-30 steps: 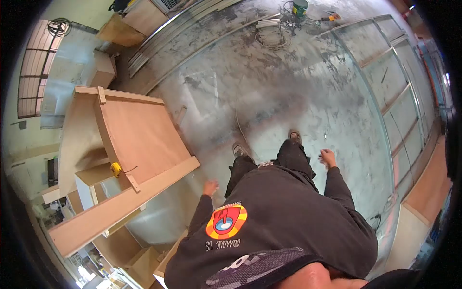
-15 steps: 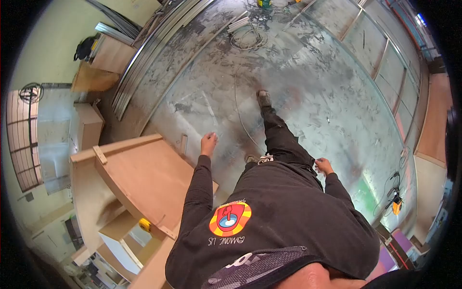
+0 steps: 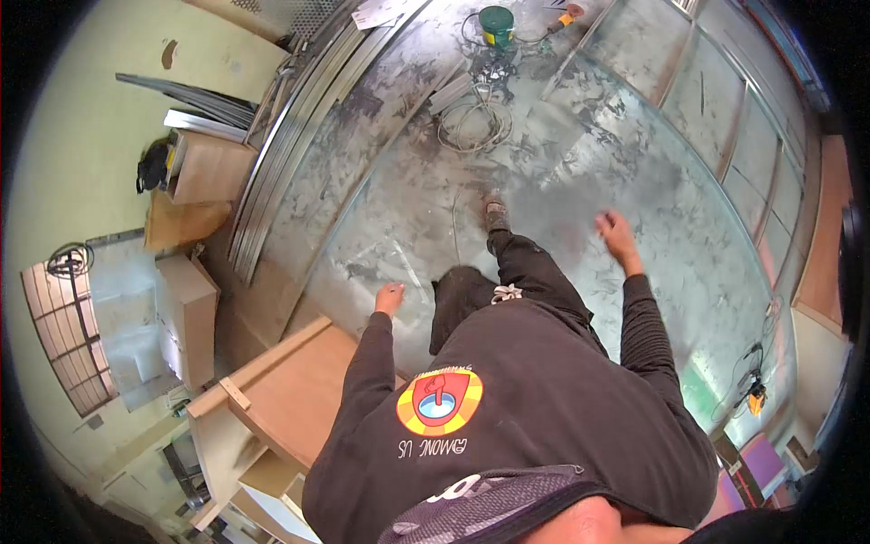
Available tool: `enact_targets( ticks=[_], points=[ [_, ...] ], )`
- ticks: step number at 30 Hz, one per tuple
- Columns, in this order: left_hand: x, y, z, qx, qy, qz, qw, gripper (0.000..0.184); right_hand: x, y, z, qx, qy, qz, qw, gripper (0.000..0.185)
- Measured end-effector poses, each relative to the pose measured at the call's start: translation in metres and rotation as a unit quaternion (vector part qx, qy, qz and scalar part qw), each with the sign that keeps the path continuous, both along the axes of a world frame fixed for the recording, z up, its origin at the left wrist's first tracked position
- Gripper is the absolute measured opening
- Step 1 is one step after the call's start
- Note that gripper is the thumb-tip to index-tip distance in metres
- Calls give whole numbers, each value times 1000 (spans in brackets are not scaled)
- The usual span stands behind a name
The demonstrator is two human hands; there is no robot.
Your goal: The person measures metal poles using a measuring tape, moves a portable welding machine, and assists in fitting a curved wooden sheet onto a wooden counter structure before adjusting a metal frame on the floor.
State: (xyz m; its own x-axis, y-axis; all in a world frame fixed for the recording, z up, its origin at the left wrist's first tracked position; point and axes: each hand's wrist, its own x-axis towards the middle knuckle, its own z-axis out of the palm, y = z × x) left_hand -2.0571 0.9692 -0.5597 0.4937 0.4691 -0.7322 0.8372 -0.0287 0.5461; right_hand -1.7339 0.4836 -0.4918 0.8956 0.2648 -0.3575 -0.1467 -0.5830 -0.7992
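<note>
My left hand point(image 3: 390, 297) hangs in front of my body above the grey floor point(image 3: 553, 181), beyond the corner of a wooden cabinet point(image 3: 294, 390). Its fingers look curled together, and whatever may be inside them is too small to make out. On the other side, my right hand point(image 3: 616, 234) is raised over the floor, fingers loosely apart, with nothing in it. One shoe point(image 3: 496, 216) shows on the floor between the hands.
Long metal profiles point(image 3: 299, 136) lie along the left. A coiled cable point(image 3: 474, 125) and a green bucket point(image 3: 497, 27) are ahead. A metal frame point(image 3: 725, 172) lies at the right, near an orange tool point(image 3: 756, 402). Cardboard-coloured boxes point(image 3: 188, 313) stand at the left wall.
The wooden cabinet has slid down and back in view, while the bucket and coil show more fully. My right hand has swung forward; my left hand has dropped back slightly.
</note>
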Motion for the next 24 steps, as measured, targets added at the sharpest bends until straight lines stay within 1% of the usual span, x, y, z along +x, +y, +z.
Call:
enact_targets(
  ticks=[1, 2, 3, 4, 5, 6, 7, 8, 9, 10, 11, 12, 13, 14, 15, 17, 18, 19, 20, 21, 22, 24],
  points=[
    [9, 3, 15, 7, -3, 37, 999, 30, 31, 11, 29, 22, -26, -27, 999, 24],
    [12, 8, 16, 8, -5, 32, 999, 30, 53, 19, 57, 44, -55, -53, 996, 21],
    [10, 15, 12, 1, -6, 63, 998, 28, 65, 28, 94, 45, -56, -58, 996, 21],
    [4, 22, 6, -5, -7, 94, 996, 26, 76, 40, 132, 19, -108, -67, 992, 23],
    [-5, 28, -6, -7, 0, 56, 998, 25, 83, 48, 155, -8, -160, -77, 984, 25],
    [-13, 33, -13, -7, 8, 18, 1000, 24, 87, 52, 163, -6, -162, -82, 983, 25],
    [-11, 33, -4, -5, 7, 13, 1000, 24, 88, 55, 169, -33, -180, -68, 981, 25],
    [-6, 28, 7, -63, 55, 30, 996, 25, 90, 57, 172, -60, -198, -54, 977, 26],
    [-4, 28, 9, -121, 103, 46, 986, 26, 91, 58, 165, -60, -199, -59, 976, 26],
    [0, 32, 9, -121, 103, 41, 986, 26, 88, 59, 146, -70, -170, -33, 982, 26],
    [-1, 39, -5, -81, 62, -59, 993, 26, 84, 59, 125, -81, -142, -9, 987, 26],
    [-1, 46, -19, -42, 19, -158, 986, 27, 79, 58, 105, -73, -103, 0, 992, 27],
    [5, 53, -23, -23, -2, -210, 977, 28, 74, 55, 79, -63, -64, 11, 996, 28],
    [12, 59, -26, -2, -25, -258, 966, 28, 64, 46, 40, -48, -33, -21, 998, 30],
    [29, 68, -23, -30, -22, -191, 981, 27, 53, 33, -2, -32, -2, -53, 998, 31],
    [75, 83, -15, -86, -17, -50, 995, 25, 9, 3, -68, -150, 81, -111, 979, 27],
    [98, 85, -7, -114, -14, 23, 993, 25, -23, -35, -133, -200, 126, 15, 972, 24],
    [123, 83, 16, -83, -42, 15, 996, 23, -54, -54, -147, -381, -10, 310, 871, 21],
    [150, 80, 38, -52, -70, 8, 996, 21, -67, -48, -130, -280, 195, 183, 922, 21],
    [169, 87, 41, -43, -88, 30, 995, 21, -79, -40, -110, -115, 385, -96, 911, 22],
    [186, 93, 43, -34, -104, 53, 993, 21, -93, -35, -93, -60, 458, -315, 829, 24],
    [221, 88, 71, -25, -110, 46, 992, 23, -97, -29, -78, -39, 434, -318, 842, 25]
  ],
)
